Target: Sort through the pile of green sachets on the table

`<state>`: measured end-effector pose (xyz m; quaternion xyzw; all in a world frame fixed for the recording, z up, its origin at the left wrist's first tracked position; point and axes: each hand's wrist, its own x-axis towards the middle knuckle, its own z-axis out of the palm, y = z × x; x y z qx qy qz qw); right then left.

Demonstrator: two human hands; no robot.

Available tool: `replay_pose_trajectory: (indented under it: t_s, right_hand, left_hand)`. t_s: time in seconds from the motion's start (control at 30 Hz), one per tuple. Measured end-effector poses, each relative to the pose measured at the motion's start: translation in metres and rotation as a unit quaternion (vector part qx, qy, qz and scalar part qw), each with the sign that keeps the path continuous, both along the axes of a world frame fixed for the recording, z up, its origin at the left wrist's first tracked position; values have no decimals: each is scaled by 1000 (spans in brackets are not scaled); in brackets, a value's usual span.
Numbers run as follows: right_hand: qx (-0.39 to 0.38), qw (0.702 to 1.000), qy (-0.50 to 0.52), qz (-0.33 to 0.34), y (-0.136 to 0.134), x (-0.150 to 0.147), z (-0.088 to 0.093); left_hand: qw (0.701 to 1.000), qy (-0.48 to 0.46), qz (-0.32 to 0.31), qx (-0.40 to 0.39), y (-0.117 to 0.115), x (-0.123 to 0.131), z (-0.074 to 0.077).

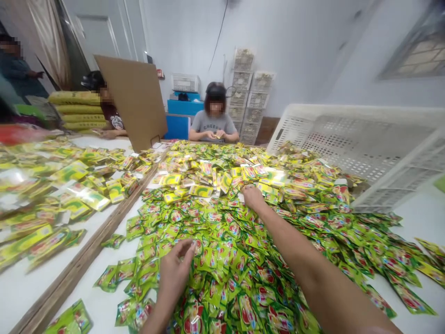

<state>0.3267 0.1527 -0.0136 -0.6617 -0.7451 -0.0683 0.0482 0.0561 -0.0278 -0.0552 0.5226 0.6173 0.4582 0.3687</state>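
My left hand (176, 265) is low over a thick heap of shiny green packets (215, 260) printed with red fruit. Its thumb and fingers curl together; what lies between the tips, if anything, is too small to make out. Stretched farther forward, my right hand (253, 197) is where the green packets meet a pile of small yellow-and-green boxes (200, 190). Its fingers bend downward beside a white box end, and their grip is partly hidden.
A wooden strip (93, 243) divides the white table, with more yellow boxes (73, 204) to its left. At right a white perforated crate (347, 139) lies tipped. A cardboard sheet (134, 102) stands upright. A person (213, 123) sits opposite, handling something small; stacked baskets (239, 93) stand behind.
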Motion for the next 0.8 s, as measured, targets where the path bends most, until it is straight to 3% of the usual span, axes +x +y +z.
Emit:
replay_pose_trajectory:
  t_s: [0.07, 0.17, 0.27, 0.3, 0.4, 0.47, 0.5, 0.53, 0.57, 0.67, 0.7, 0.8]
  right_hand:
    - [9, 1000, 17, -23, 1, -2, 4]
    - [35, 997, 44, -57, -11, -7, 18]
    - [35, 990, 119, -61, -45, -26, 35]
    - [9, 975, 216, -43, -60, -35, 39]
    - [-162, 867, 469, 43, -111, -65, 47]
    - [-270, 787, 549, 81, -138, -75, 46]
    - [-289, 766, 567, 87, -148, -75, 44]
    - [-276, 770, 570, 81, -156, -72, 40]
    - [-238, 795, 553, 68, -162, -67, 34]
    - [-105, 909, 402, 20, -173, -46, 6]
    - [-100, 930, 352, 18, -175, -40, -4]
    - [-103, 941, 324, 14, -179, -32, -29]
  left_hand:
    - [1000, 28, -2, 4, -5, -3, 0]
    - [991, 115, 44, 50, -9, -9, 0]
    - [952, 229, 54, 197, -4, 0, 3]
    - [933, 259, 36, 247, -1, 7, 6]
    - [896, 300, -52, 324, 6, 29, 11]
    - [899, 286, -89, 320, 7, 36, 12]
    - [912, 269, -91, 298, 6, 36, 11]
    - [930, 247, -84, 259, 4, 33, 10]
    - [950, 220, -70, 208, 2, 29, 10]
    - [991, 109, -38, 70, -8, 15, 9]
    - [996, 61, -42, 43, -10, 12, 8]
    - [993, -74, -92, -4, -15, 8, 7]
